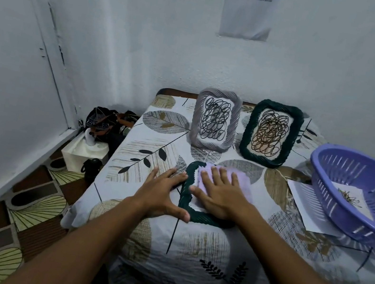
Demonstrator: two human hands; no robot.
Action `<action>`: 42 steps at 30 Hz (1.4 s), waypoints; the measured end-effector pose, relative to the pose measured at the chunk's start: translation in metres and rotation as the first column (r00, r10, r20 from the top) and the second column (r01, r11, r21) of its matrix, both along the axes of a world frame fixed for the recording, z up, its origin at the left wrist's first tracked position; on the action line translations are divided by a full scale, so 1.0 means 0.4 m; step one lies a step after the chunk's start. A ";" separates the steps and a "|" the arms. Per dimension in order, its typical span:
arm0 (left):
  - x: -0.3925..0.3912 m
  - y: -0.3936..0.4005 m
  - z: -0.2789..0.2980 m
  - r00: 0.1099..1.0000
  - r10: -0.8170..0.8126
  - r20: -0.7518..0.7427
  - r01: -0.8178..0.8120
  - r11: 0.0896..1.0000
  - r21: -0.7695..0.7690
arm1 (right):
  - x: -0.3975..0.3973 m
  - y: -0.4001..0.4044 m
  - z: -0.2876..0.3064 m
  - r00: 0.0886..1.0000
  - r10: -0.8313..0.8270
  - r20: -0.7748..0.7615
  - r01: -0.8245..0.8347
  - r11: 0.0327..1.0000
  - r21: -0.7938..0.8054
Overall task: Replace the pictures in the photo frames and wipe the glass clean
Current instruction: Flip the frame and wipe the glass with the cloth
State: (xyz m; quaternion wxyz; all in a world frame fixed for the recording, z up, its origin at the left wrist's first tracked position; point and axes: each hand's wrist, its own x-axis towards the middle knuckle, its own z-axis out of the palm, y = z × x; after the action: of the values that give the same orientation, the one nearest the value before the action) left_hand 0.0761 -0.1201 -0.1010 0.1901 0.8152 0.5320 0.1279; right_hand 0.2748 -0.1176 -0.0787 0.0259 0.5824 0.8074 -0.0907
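Photo frames are three here: a dark green rope-edged frame (189, 192) lies flat on the leaf-print cloth covering the table (211, 253), near its front edge, while a grey rope-edged frame (215, 119) and a second dark green rope-edged frame (271, 134) stand propped toward the back wall, each showing a scribbled drawing. On the flat frame the right hand (222, 193) presses a pale lilac wiping cloth (244, 184) against the glass, fingers spread wide and flat over it, gripping nothing. The left hand (162, 192) rests beside the frame's left edge, fingers open, thumb reaching round the near corner, seemingly steadying it. To the right, a purple slotted plastic basket (357, 194) holds a small picture card (349, 198) and sits partly on a white paper sheet (306, 202). Wiping looks to be under way on this frame. The main risk, as I judge it, is the frame sliding on the loose tablecloth if the left hand's bracing eases, since it lies close to the front edge. Heavy pressure through the flat palm could also flex or crack the glass, and a wide stroke might knock the propped frames over.
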 end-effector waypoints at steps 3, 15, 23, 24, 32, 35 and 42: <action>0.000 0.002 -0.001 1.000 -0.011 0.002 0.011 1.000 -0.001 | -0.025 -0.022 -0.015 0.997 0.063 -0.042 -0.065 0.997 -0.039; 0.005 -0.011 0.013 1.000 0.007 0.009 -0.007 1.000 -0.003 | 0.138 -0.121 0.044 0.966 0.234 -0.107 -0.240 0.970 -0.047; -0.001 -0.004 0.005 0.999 0.000 0.043 0.000 1.000 -0.012 | 0.176 -0.130 -0.011 0.969 0.206 -0.139 -0.212 0.977 -0.030; -0.002 -0.003 0.003 0.999 -0.001 0.047 0.001 1.000 -0.012 | 0.175 -0.128 -0.014 0.968 0.204 -0.148 -0.207 0.978 -0.008; -0.005 -0.002 0.011 1.000 -0.014 0.027 0.016 0.997 -0.069 | 0.149 -0.142 0.043 0.893 0.075 -0.443 -0.130 0.987 -0.095; 0.010 -0.008 0.051 0.999 -0.009 -0.047 0.002 0.990 -0.145 | 0.149 -0.168 0.119 0.710 -0.092 -0.698 -0.069 0.978 -0.199; 0.022 -0.020 0.228 0.784 0.031 0.620 0.343 0.811 -0.474 | 0.154 -0.153 0.186 -0.297 -0.652 -0.698 -0.432 0.743 -0.511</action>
State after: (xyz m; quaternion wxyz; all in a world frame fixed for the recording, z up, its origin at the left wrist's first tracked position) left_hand 0.0850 -0.1282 -0.0098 0.5907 0.6811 0.3840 0.1995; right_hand 0.3364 -0.1789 -0.0042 -0.4435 0.2931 0.3160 -0.7858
